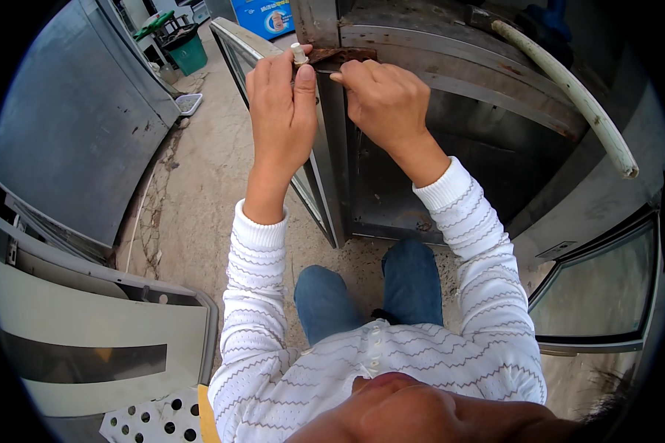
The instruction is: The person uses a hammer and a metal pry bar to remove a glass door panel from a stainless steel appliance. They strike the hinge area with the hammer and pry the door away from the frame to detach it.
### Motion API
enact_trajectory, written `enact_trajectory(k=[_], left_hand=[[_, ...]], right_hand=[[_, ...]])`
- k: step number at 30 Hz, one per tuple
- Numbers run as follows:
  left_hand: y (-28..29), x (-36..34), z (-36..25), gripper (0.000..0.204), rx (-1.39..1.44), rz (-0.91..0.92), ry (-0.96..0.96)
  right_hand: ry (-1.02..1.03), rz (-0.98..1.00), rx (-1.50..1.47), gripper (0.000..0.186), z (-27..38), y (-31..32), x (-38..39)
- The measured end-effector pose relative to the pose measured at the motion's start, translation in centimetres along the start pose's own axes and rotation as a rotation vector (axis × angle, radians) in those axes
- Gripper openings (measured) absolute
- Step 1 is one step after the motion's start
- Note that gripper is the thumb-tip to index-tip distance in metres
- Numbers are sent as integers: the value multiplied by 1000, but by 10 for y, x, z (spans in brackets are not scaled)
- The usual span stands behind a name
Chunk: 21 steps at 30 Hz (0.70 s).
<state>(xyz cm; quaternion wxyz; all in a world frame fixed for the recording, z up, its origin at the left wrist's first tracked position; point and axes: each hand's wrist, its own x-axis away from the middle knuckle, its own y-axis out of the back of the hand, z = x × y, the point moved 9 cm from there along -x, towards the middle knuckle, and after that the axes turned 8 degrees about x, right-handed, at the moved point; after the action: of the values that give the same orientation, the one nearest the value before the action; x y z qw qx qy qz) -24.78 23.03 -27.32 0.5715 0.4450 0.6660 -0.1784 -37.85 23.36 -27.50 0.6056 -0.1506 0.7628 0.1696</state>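
White peg [298, 53], a stubby little thing, is up at the corner of a metal cabinet [458, 59], right by a rusty strip [351, 55] along the top edge. The left hand [284, 111] has it pinched between thumb and fingers, so that one's mostly closed, with the peg's pale end poking out past the fingertips. The right hand [388, 92] is just beside it, knuckles up, curled into a loose fist near the rusty strip. Can't tell if it's gripping anything, since the fingers hide whatever's under them.

Under the left wrist there's a glass door [325, 210] swung out from the cabinet, and the cabinet's inside looks pretty dark. Up on top of the cabinet sits a hammer with a long pale handle [576, 92], its end hanging over the edge on the right. Another dark-framed glass panel [598, 288] is lower down on that side.

Over on the left a big gray metal panel [74, 111] leans into view, with a white tray [190, 104] on the cracked floor [199, 170] near its corner and a green bin [188, 55] further back.
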Motion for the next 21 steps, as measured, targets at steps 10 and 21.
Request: enact_trajectory(k=[10, 21], left_hand=[[0, 0, -1, 30, 9, -11, -32], [-1, 2, -3, 27, 9, -10, -36]], right_hand=[[-54, -43, 4, 26, -1, -2, 5], [-105, -74, -37, 27, -4, -1, 11]])
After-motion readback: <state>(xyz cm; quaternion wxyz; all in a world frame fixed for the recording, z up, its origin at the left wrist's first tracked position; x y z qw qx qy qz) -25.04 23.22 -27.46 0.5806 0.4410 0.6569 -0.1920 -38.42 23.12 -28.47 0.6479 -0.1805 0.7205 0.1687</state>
